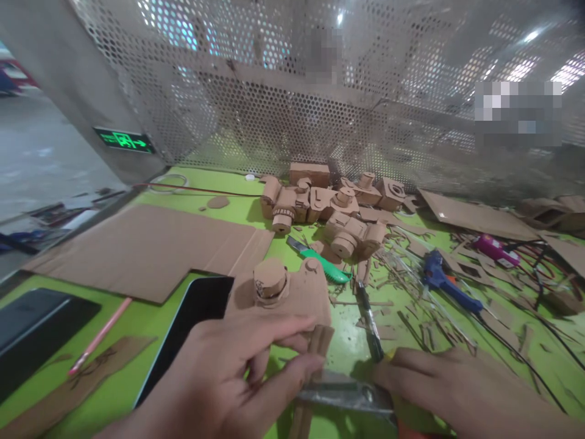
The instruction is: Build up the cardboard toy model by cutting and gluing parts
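Table (183, 196) lime green; cardboard camera (301, 296) and cardboard strip (322, 340) plain brown; scissors (338, 393) silver-grey; cutter (326, 265) bright green; glue gun (448, 286) blue; pencil (103, 334) pink; mesh panel (256, 85) grey, round-hole pattern

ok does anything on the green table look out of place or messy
Yes, the right side: cardboard scraps lie strewn over the green table beyond the right hand, around the blue glue gun. The green cutter also lies loose with its blade out.

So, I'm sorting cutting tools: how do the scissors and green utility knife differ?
The scissors are held, while the green utility knife lies on the table. The scissors sit nearer the viewer than the knife. The scissors have pivoted blades; the knife has one. Both have metal blades.
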Demonstrator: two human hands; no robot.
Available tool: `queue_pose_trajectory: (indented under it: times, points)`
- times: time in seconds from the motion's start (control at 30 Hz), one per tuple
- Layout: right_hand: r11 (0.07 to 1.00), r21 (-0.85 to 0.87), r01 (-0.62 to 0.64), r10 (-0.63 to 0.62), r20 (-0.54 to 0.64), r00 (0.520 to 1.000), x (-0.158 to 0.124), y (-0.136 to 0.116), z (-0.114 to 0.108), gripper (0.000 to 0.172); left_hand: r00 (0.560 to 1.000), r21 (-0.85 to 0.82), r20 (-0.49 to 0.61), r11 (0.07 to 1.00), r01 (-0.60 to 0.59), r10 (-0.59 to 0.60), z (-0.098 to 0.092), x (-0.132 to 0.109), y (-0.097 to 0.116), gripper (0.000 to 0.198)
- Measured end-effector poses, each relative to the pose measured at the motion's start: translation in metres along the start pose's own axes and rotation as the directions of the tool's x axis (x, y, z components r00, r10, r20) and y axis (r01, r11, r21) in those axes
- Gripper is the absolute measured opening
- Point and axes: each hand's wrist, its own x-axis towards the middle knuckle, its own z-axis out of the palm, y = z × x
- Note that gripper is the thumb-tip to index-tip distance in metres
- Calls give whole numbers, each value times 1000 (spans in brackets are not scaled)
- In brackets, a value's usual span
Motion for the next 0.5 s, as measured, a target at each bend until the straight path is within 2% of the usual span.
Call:
queue_pose_trajectory:
  times: [0.13, 0.23, 0.33, 0.5]
  points:
    - [999, -14, -40, 41, 79, 996, 13, -6, -1, 51, 982, -25, 130, 990, 142, -138, 4, 4, -5, 22]
    - [999, 0, -43, 43, 93, 995, 15, -4, 1, 53, 964, -19, 209, 985, 169, -162, 5, 5, -6, 18]
    - [998, 10, -60, 59, 94, 994, 14, -2, -1, 53, 952, -3, 249, 982, 187, -181, 3, 4, -5, 22]
    - [998, 31, -62, 59, 101, 993, 13, 1, -6, 55, 907, -42, 313, 949, 311, -283, 3, 4, -7, 28]
